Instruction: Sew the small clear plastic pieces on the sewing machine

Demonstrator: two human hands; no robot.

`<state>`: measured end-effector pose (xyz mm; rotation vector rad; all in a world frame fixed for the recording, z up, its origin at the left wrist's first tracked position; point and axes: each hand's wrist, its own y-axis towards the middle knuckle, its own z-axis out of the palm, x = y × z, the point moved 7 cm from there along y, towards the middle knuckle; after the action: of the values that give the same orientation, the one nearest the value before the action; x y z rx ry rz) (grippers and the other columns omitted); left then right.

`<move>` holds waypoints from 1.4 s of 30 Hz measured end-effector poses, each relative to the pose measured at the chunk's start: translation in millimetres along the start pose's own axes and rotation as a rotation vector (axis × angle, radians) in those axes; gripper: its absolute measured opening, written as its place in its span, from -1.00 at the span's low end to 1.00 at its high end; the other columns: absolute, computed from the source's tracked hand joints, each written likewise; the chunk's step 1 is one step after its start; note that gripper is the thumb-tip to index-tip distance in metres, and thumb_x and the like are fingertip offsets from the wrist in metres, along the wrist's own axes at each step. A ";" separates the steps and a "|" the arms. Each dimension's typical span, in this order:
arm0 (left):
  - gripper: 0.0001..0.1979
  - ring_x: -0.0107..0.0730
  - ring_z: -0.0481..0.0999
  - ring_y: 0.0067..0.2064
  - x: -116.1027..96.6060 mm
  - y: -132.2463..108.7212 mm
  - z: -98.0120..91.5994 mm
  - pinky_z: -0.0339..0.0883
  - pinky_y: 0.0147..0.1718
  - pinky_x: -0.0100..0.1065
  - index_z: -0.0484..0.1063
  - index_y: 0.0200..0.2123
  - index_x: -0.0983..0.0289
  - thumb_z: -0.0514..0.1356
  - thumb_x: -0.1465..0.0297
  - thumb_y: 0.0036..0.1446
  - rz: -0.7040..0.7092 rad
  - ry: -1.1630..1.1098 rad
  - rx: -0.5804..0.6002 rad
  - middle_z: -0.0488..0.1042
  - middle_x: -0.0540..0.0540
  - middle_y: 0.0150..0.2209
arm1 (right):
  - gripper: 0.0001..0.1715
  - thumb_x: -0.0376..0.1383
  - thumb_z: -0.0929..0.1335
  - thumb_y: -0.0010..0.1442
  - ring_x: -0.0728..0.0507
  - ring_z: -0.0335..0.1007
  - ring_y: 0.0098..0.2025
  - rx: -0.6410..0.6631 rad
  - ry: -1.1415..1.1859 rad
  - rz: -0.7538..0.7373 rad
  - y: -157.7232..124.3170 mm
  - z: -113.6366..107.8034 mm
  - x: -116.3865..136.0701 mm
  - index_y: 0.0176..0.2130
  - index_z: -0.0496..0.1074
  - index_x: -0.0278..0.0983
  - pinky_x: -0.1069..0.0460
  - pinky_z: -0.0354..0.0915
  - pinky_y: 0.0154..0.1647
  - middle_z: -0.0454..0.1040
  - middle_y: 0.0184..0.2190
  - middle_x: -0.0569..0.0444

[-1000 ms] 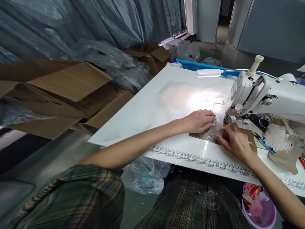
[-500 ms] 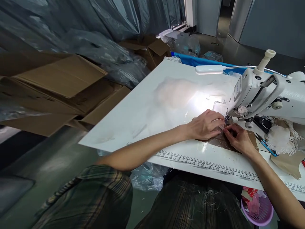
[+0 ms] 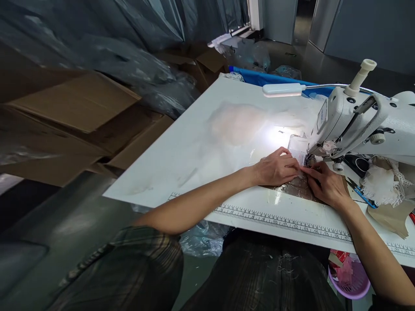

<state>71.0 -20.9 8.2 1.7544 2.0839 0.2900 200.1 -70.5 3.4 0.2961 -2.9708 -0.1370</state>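
Observation:
A white sewing machine (image 3: 363,125) stands at the right of a white table (image 3: 207,151). Under its needle lies a clear plastic piece (image 3: 296,183) on a brown paper sheet (image 3: 285,190). My left hand (image 3: 277,166) rests on the plastic just left of the needle, fingers bent and pressing down. My right hand (image 3: 326,183) lies on the near side of the needle, its fingertips pinched on the plastic edge and touching the left hand's fingertips.
A ruler strip (image 3: 292,224) runs along the table's near edge. Blue-handled scissors (image 3: 361,194), white lace (image 3: 382,181) and brown paper (image 3: 392,216) lie right of the machine. Cardboard boxes (image 3: 74,116) and plastic sheeting (image 3: 136,65) fill the left. A purple basket (image 3: 350,278) sits under the table.
Both hands have moved closer to the needle and together, sliding the plastic piece under the machine head. The view has shifted slightly down and left.

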 end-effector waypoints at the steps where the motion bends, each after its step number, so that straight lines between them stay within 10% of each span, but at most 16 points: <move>1: -0.72 -0.46 0.54 -0.19 0.5 -0.1 -0.1 0.25 0.07 -0.18 0.54 -0.25 0.16 0.03 0.41 0.38 0.017 -0.005 0.000 0.61 0.02 -0.19 | -0.54 -0.21 0.24 0.29 -0.13 0.46 -0.33 -0.001 -0.023 -0.004 0.2 0.0 1.6 0.13 0.48 0.00 0.05 0.22 -0.53 0.52 -0.03 -0.02; 8: -0.77 -0.44 0.53 -0.26 5.6 -2.1 3.7 0.23 -0.18 -0.28 0.55 -0.24 0.17 0.08 0.34 0.36 -0.002 -0.071 -0.007 0.61 0.00 -0.23 | -0.55 -0.25 0.27 0.28 -0.17 0.49 -0.26 -0.044 -0.013 0.007 -0.4 0.6 2.3 0.11 0.50 -0.05 0.05 0.26 -0.49 0.53 -0.06 -0.06; 42: -0.74 -0.50 0.57 -0.15 -11.7 -5.8 1.3 0.20 0.11 -0.19 0.52 -0.30 0.21 0.06 0.41 0.39 0.087 0.084 -0.131 0.61 0.01 -0.12 | -0.57 -0.30 0.24 0.25 -0.12 0.49 -0.23 -0.125 0.090 -0.128 -6.0 2.3 -5.1 0.00 0.58 -0.13 0.03 0.41 -0.38 0.54 -0.09 -0.03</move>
<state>67.9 -33.5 6.6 1.7852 1.9986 0.5213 205.8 -75.2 -0.2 0.4637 -2.8385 -0.3137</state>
